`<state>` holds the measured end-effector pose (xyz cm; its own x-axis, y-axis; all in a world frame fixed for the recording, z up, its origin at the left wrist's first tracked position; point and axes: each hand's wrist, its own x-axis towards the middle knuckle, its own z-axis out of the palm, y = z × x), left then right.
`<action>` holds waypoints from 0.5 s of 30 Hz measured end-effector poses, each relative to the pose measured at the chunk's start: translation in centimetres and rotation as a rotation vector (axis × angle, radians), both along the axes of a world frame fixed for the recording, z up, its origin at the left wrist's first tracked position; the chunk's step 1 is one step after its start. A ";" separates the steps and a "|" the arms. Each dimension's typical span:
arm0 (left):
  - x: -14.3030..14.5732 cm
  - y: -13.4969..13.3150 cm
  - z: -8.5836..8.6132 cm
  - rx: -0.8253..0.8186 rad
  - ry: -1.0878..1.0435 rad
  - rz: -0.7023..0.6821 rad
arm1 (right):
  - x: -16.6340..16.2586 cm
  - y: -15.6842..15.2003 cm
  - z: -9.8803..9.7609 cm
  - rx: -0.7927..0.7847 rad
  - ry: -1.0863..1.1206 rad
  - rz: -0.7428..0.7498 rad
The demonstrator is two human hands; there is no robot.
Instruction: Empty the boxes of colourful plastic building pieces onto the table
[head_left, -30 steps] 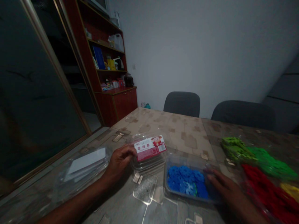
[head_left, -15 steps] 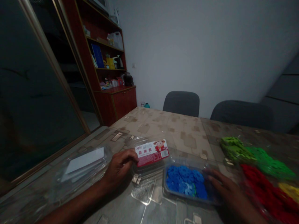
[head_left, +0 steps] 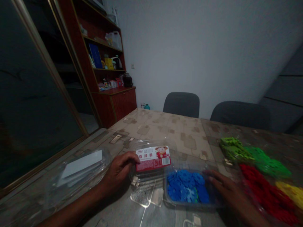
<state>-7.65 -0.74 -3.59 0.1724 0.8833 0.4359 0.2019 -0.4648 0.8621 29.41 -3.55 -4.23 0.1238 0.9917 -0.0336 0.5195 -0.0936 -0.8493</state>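
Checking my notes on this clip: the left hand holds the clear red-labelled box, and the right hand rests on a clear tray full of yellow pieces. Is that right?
Not quite. In the head view, the clear tray under the right hand holds blue pieces, not yellow; the yellow pieces lie farther to the right. The left hand does hold the clear red-labelled box.

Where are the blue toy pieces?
In the head view, the blue plastic toy pieces lie in a clear plastic tray, low centre, between the red-labelled clear box held by the left hand and the right hand.
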 end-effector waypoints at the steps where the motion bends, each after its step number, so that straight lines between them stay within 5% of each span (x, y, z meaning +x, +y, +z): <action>1: 0.1 -0.1 0.2 -0.021 -0.011 0.002 | 0.0 0.0 0.0 -0.002 0.011 0.005; 15: 2.3 -1.1 1.2 -0.572 -0.533 -0.251 | -0.1 0.0 0.4 -0.006 -0.009 0.037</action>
